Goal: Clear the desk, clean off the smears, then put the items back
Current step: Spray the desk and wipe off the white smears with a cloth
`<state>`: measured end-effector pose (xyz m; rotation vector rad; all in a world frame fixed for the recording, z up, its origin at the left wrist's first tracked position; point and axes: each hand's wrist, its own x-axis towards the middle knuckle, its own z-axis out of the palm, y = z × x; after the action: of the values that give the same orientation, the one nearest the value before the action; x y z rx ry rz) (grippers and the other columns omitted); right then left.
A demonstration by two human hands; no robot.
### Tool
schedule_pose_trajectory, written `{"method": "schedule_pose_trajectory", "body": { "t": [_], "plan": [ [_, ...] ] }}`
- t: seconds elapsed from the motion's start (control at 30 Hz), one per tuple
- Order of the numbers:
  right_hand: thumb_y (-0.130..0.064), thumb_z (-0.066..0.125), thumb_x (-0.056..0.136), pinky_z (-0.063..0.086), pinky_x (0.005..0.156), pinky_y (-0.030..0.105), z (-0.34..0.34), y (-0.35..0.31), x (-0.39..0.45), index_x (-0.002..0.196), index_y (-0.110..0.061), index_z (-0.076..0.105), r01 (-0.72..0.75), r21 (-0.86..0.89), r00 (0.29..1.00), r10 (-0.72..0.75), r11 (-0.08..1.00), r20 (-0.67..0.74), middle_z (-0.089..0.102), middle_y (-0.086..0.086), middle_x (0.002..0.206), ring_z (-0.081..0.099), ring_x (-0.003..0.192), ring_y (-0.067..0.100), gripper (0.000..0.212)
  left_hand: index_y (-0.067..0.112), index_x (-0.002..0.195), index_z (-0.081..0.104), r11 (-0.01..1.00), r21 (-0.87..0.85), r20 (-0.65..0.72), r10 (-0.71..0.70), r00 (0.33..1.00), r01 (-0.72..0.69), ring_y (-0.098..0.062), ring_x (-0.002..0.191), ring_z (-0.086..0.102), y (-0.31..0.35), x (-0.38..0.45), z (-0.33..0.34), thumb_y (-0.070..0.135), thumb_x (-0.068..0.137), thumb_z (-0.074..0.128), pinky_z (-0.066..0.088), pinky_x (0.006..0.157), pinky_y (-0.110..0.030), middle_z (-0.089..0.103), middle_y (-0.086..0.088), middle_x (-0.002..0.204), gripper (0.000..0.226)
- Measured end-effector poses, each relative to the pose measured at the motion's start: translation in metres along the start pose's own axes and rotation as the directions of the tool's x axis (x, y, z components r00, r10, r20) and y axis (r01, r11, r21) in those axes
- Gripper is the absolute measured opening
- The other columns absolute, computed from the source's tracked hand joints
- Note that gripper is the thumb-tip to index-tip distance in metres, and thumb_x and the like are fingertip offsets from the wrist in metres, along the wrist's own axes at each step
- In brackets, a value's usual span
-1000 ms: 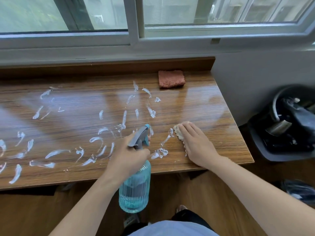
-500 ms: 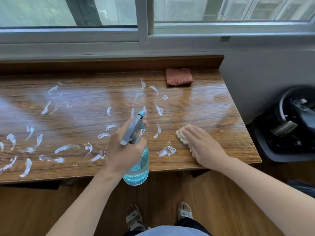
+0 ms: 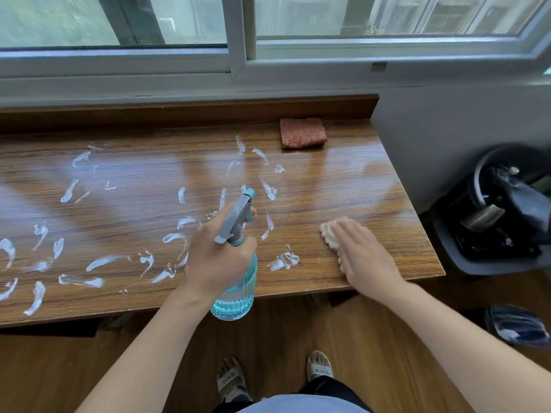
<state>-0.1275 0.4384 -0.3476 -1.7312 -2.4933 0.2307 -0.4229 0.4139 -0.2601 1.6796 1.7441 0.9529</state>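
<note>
At frame centre the left hand (image 3: 219,257) gripped a half-full blue spray bottle (image 3: 237,281) by its neck; it probably felt light but slick. The right hand (image 3: 362,256) pressed flat on a soft cream cloth (image 3: 328,235) on the smeared desk (image 3: 372,186).

"SENMA" on both sandal straps: left sandal (image 3: 230,380), right sandal (image 3: 320,371), seen upside down, on the floor. No other readable text.
</note>
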Motion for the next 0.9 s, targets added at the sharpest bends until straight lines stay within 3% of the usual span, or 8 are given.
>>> {"method": "schedule_pose_trajectory", "body": {
  "t": [0.17,0.27,0.37,0.43,0.63,0.73,0.8,0.9],
  "plan": [
    [-0.017,0.05,0.093,0.03,0.12,0.038,0.004,-0.014,0.059,0.144,-0.019,0.033,-0.215,0.065,0.973,0.22,0.974,-0.073,0.04,-0.001,0.14,0.037,0.136,0.023,0.053,0.032,0.107,0.065,0.999,0.052,0.01,0.005,1.0,-0.005,-0.02,0.072,0.061,0.007,0.001,0.004,0.004,0.087,0.067,0.047,0.056,-0.026,0.065,-0.012,0.078,0.035],
    [-0.006,0.056,0.09,0.014,0.127,0.033,0.009,-0.053,0.025,0.15,-0.02,0.032,0.102,0.058,0.994,-0.1,0.993,-0.032,0.035,-0.005,0.149,0.026,0.146,0.019,0.066,0.025,0.107,0.066,0.997,0.067,0.003,-0.029,1.0,0.029,-0.023,0.069,0.061,0.008,0.004,0.005,0.005,0.087,0.066,0.048,0.058,-0.037,0.063,-0.013,0.075,0.028],
    [-0.019,0.048,0.104,-0.009,0.124,0.028,0.003,-0.052,-0.007,0.163,-0.027,0.016,0.32,0.124,0.937,-0.333,0.939,0.105,0.008,-0.014,0.169,-0.003,0.157,0.011,0.067,0.025,0.109,0.066,0.998,0.04,0.003,-0.047,0.999,0.047,-0.027,0.071,0.06,0.007,0.008,0.005,0.004,0.087,0.064,0.049,0.061,-0.04,0.063,-0.015,0.078,0.031],
    [-0.027,0.039,0.108,-0.005,0.128,0.035,0.005,-0.028,0.004,0.164,-0.029,0.005,0.25,0.063,0.958,-0.257,0.966,0.129,-0.003,-0.011,0.17,-0.01,0.156,0.009,0.065,0.026,0.11,0.067,0.998,0.016,0.006,-0.06,0.998,0.06,-0.029,0.072,0.06,0.005,0.01,0.005,0.004,0.088,0.063,0.051,0.062,-0.043,0.064,-0.016,0.079,0.031],
    [-0.017,0.04,0.103,-0.001,0.128,0.037,0.012,-0.032,0.058,0.161,-0.017,0.011,-0.199,0.064,0.979,0.201,0.978,-0.031,0.011,0.0,0.169,0.003,0.158,0.022,0.066,0.016,0.107,0.066,0.997,0.034,0.018,-0.065,0.998,0.065,-0.026,0.062,0.049,0.004,0.009,0.004,0.003,0.088,0.062,0.043,0.055,-0.042,0.051,-0.016,0.07,0.024],
    [-0.006,0.052,0.093,0.002,0.128,0.038,0.016,-0.067,0.022,0.155,-0.024,0.021,0.064,0.087,0.998,-0.062,0.994,-0.025,0.022,-0.008,0.161,0.011,0.155,0.018,0.072,0.019,0.104,0.064,0.994,0.094,0.006,-0.057,0.998,0.056,-0.017,0.056,0.04,0.006,0.008,0.005,0.004,0.087,0.062,0.032,0.051,-0.028,0.038,0.001,0.061,0.023],
    [-0.014,0.049,0.102,-0.007,0.126,0.033,0.013,-0.07,-0.004,0.162,-0.027,0.013,0.263,0.116,0.958,-0.273,0.958,0.084,0.006,-0.014,0.169,-0.005,0.157,0.012,0.071,0.021,0.106,0.065,0.993,0.101,-0.001,-0.06,0.998,0.06,-0.019,0.059,0.046,0.007,0.009,0.005,0.005,0.087,0.063,0.035,0.053,-0.03,0.046,-0.003,0.063,0.025],
    [-0.024,0.04,0.108,-0.009,0.125,0.031,0.014,-0.043,0.011,0.164,-0.027,0.004,0.258,0.067,0.956,-0.265,0.964,0.129,-0.004,-0.009,0.17,-0.013,0.156,0.01,0.067,0.026,0.109,0.067,0.996,0.034,-0.001,-0.078,0.997,0.078,-0.023,0.066,0.055,0.006,0.009,0.005,0.004,0.087,0.063,0.044,0.058,-0.037,0.061,-0.014,0.075,0.031]
  ]
}}
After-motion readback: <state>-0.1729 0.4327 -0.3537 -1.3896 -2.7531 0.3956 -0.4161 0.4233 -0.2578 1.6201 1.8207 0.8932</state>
